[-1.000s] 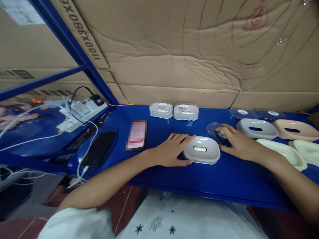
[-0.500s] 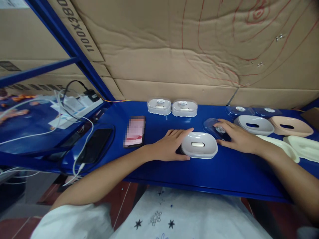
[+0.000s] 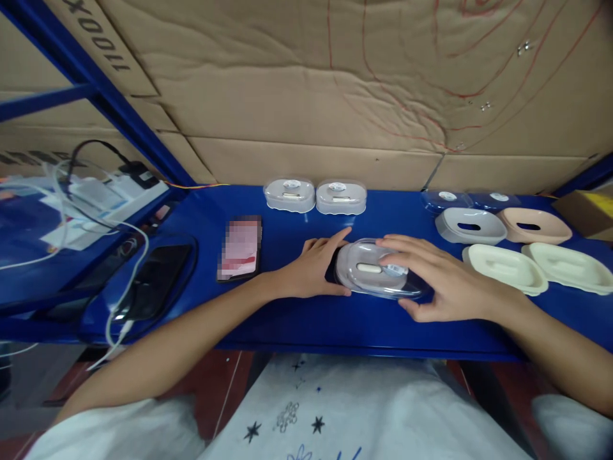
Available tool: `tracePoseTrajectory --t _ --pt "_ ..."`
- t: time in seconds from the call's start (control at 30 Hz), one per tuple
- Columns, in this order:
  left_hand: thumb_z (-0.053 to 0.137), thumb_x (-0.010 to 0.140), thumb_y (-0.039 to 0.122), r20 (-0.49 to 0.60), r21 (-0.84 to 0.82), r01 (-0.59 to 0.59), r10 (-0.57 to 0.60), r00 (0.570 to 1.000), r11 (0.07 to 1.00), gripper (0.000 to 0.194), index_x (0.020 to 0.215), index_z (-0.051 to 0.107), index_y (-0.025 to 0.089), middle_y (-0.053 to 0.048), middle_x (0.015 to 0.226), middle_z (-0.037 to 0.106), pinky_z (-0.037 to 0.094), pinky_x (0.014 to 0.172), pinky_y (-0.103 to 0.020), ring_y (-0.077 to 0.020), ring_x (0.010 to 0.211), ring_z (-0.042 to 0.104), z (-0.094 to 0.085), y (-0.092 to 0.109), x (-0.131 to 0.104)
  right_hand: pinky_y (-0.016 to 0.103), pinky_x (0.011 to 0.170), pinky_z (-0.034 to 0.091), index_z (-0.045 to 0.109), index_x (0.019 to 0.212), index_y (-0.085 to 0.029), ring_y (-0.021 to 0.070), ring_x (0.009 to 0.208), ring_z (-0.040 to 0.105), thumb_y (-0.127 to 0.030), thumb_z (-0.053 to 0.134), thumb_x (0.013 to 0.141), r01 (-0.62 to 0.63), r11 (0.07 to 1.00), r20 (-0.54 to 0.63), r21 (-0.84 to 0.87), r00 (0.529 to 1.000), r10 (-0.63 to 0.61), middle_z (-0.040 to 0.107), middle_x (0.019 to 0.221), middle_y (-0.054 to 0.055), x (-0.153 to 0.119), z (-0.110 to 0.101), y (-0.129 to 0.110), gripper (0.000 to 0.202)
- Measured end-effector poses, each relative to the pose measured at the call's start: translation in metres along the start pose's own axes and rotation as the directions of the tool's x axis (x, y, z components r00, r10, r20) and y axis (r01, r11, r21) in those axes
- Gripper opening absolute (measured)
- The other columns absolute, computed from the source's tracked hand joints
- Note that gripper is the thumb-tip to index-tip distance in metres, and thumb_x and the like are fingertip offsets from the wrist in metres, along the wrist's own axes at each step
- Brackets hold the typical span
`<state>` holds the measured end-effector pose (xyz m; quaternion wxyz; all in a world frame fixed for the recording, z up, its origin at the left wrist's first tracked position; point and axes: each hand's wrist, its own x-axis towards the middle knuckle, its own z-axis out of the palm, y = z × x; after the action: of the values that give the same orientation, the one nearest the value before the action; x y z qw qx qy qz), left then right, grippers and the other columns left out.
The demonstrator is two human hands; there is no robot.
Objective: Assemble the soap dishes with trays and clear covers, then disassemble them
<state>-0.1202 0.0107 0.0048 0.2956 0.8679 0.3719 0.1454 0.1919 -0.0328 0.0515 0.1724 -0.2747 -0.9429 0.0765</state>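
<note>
Just right of the frame's centre, the clear lid (image 3: 410, 285) sits over the grey dish (image 3: 349, 271) on the bench (image 3: 297, 327), its right end held between fingers and thumb of the right hand (image 3: 443, 281), while the left hand (image 3: 313, 271) curves half open round the dish's left end, how firmly one cannot tell. The lid looks like thin, light plastic, slick and apt to flex or scuff, so its side walls seem the best hold; the stiffer-looking dish may slide on the glossy surface unless steadied by its outer wall.
</note>
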Motion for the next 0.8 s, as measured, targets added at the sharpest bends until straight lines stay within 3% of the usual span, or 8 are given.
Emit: tracePoseTrajectory --t 0.33,0.8 --pt "0.087 0.079 0.07 0.041 0.001 -0.015 0.015 0.999 1.0 0.133 0.175 0.004 0.032 -0.016 0.179 0.029 0.017 0.129 -0.065 -0.0466 0.161 0.028 0.002 0.004 -0.003 0.059 0.128 0.04 0.055 0.152 -0.024 0.0368 0.159 0.042 -0.029 0.075 0.09 -0.016 0.996 0.036 0.088 0.999 0.013 0.046 0.17 0.016 0.003 0.019 0.013 0.065" --pt "0.074 0.086 0.08 0.059 0.019 -0.086 0.084 0.995 0.996 0.121 0.175 0.009 0.031 -0.016 0.177 0.032 0.02 0.129 -0.063 -0.0441 0.158 0.035 0.003 0.003 -0.004 0.058 0.13 0.037 0.054 0.154 -0.023 0.0355 0.161 0.038 -0.031 0.075 0.093 -0.025 0.989 0.071 0.149 0.997 0.015 0.044 0.172 0.015 0.007 0.027 0.012 0.066"
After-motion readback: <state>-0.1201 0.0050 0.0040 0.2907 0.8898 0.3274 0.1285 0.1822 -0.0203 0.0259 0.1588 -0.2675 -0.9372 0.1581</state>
